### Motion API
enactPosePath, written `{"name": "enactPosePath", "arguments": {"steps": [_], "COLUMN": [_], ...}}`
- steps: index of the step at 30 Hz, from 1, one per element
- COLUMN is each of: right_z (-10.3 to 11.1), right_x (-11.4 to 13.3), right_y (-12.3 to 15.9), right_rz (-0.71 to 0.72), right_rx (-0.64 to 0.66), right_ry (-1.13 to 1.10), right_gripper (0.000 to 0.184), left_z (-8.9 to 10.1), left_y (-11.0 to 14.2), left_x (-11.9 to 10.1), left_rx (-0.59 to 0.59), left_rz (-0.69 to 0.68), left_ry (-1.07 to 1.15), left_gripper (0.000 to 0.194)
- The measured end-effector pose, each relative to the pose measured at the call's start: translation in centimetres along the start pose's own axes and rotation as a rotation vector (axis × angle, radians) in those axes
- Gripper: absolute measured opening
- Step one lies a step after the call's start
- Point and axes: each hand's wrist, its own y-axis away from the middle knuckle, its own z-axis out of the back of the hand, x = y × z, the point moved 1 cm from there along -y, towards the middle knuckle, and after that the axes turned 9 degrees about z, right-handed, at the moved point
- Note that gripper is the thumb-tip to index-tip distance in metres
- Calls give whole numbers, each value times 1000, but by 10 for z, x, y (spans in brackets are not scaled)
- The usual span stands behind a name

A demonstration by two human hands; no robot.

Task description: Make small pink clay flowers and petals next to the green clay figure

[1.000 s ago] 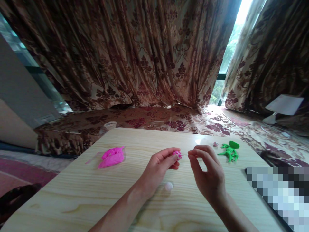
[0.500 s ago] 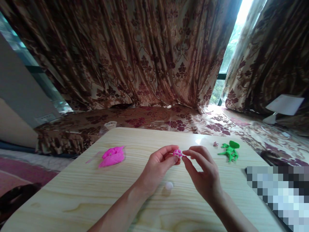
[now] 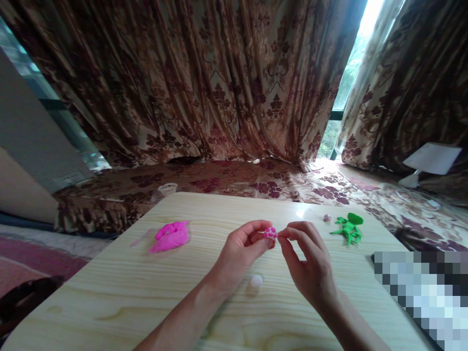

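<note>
**Spotted ball held between two hands above a pale wooden bench**

A patterned curtain (image 3: 219,87) is hung across the far side, and in front of it a pale wood-grained bench (image 3: 109,278) is seen. Over its middle, the left hand (image 3: 237,251) and right hand (image 3: 316,258) are raised, fingertips facing. At the left, a bright pink mass (image 3: 171,237) is laid, apparently in clear wrapping, perhaps so that it is kept from drying. At the far right, a green figure (image 3: 349,229) is placed, well out of the hands' way.

A pink-and-white spotted ball (image 3: 270,233) is grasped by the left hand's grip, between thumb and fingers; it is probably held at its edge so that its right side is left exposed. The right hand's grip is closed in a fine pinch at that side; whether anything thin is pinched cannot be told. Nearer, beside the left forearm, a white round piece (image 3: 256,281) is set down. Smallest, a pinkish lump (image 3: 326,218) is left beside the green figure.
</note>
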Motion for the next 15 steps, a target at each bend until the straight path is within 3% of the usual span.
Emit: {"name": "enactPosePath", "arguments": {"steps": [9,15], "right_z": [10,5], "right_x": [-1,-3], "right_y": [-5,-5], "right_rz": [-79,-85], "right_rx": [-257,-132], "right_ry": [-76,-40], "right_gripper": [10,13], "left_z": [4,2], "left_y": [-2,0], "left_x": [-3,-4], "left_rx": [-19,0], "left_rz": [13,15], "left_ry": [127,180], "left_gripper": [35,32]}}
